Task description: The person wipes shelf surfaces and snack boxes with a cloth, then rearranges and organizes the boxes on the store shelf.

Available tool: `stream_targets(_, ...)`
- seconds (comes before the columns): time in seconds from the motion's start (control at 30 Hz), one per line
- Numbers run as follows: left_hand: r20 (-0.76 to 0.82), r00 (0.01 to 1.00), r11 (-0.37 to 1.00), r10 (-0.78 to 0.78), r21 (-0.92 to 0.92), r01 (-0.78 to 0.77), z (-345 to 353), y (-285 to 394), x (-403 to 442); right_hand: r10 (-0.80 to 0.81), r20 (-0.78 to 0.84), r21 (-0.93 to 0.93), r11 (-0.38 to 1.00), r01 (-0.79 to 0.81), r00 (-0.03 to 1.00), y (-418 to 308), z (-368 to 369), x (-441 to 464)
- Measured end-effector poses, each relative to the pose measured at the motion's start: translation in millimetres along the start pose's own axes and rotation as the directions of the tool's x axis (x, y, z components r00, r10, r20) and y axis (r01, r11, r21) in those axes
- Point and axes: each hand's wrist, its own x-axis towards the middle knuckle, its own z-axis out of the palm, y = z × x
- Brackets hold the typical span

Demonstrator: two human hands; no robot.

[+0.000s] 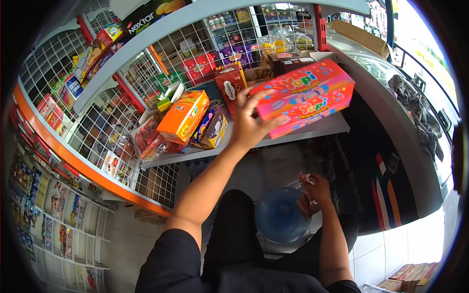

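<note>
A pink and red Yupi box (308,97) is gripped at its left end by my left hand (251,119), tilted above the right part of the shelf (298,134). Lower down, my right hand (317,190) is closed on a crumpled, reddish-white cloth or wrapper (307,201), beside the blue round container (279,215). An orange Yupi box (184,117) leans on the shelf to the left, with a yellow and purple box (215,132) next to it. Behind my left hand stands a red and brown chocolatos box (231,88).
White wire grid panels (171,53) back the shelf. An upper shelf edge (195,22) crosses above, holding a black Nextar box (151,19). Plastic-wrapped red packs (149,139) lie at the shelf's left end. A dark fabric (415,110) hangs at the right. Cartons (410,278) sit on the floor.
</note>
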Motion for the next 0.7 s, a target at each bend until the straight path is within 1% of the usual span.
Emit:
stream_targets(0.03, -0.044, 0.999, 0.999, 0.008, 0.039, -0.006, -20, 5, -1, 0.001, -0.003, 0.033, 0.999, -0.001, 1.0, 0, 0, 0)
stream_targets(0.07, -0.045, 0.998, 0.999, -0.043, -0.018, 0.042, -40, 1, -1, 0.001, -0.005, 0.066, 0.998, -0.001, 1.0, -1, 1, -1)
stream_targets(0.1, -0.025, 0.997, 0.995, -0.071, -0.069, 0.069, -64, 20, 1, -0.004, 0.003, 0.065, 0.998, 0.004, 1.0, -3, 1, -2)
stream_targets(0.13, -0.06, 0.998, 0.998, 0.013, 0.062, -0.01, -85, 21, 2, -0.01, -0.015, 0.029, 1.0, 0.01, 1.0, -6, 0, -3)
stream_targets(0.17, -0.095, 0.995, 0.994, -0.001, 0.112, 0.011, -108, 21, 0, -0.017, -0.032, -0.008, 1.0, 0.017, 0.999, -7, 0, -4)
stream_targets(0.2, -0.114, 0.991, 0.997, -0.068, -0.032, 0.065, -123, 39, 1, -0.025, -0.02, -0.006, 1.0, 0.025, 0.999, -5, 2, -3)
stream_targets(0.23, -0.123, 0.992, 0.994, -0.017, 0.105, 0.03, -145, 36, -1, -0.027, -0.015, 0.013, 1.0, 0.027, 1.0, 2, 3, -2)
stream_targets(0.37, -0.318, 0.944, 0.974, -0.087, 0.173, 0.148, -219, 25, -15, -0.042, -0.002, 0.064, 0.997, 0.042, 0.999, 13, 8, 2)
stream_targets(0.43, -0.404, 0.899, 0.981, -0.166, 0.021, 0.191, -246, 28, -25, -0.033, 0.005, 0.03, 0.999, 0.033, 0.999, -1, 4, -4)
stream_targets(0.5, -0.484, 0.848, 0.969, -0.216, 0.0, 0.247, -268, 34, -35, -0.024, 0.01, -0.007, 1.0, 0.024, 1.0, -5, 3, -6)
stream_targets(0.53, -0.497, 0.834, 0.963, -0.241, -0.013, 0.27, -282, 31, -40, -0.015, 0.001, -0.016, 1.0, 0.015, 1.0, 2, 6, -5)
stream_targets(0.57, -0.518, 0.824, 0.955, -0.231, 0.041, 0.293, -291, 30, -44, -0.006, -0.004, -0.026, 1.0, 0.006, 1.0, 9, 8, -6)
stream_targets(0.6, -0.525, 0.816, 0.95, -0.243, 0.041, 0.309, -301, 25, -47, -0.007, 0.0, -0.028, 1.0, 0.007, 1.0, 14, 8, -7)
stream_targets(0.67, -0.531, 0.807, 0.939, -0.259, 0.059, 0.34, -317, 8, -53, 0.063, 0.057, 0.068, 0.995, -0.067, 0.996, 19, 10, -7)
stream_targets(0.7, -0.531, 0.805, 0.931, -0.264, 0.077, 0.356, -325, 1, -54, 0.051, 0.071, 0.068, 0.996, -0.056, 0.996, 16, 11, -7)
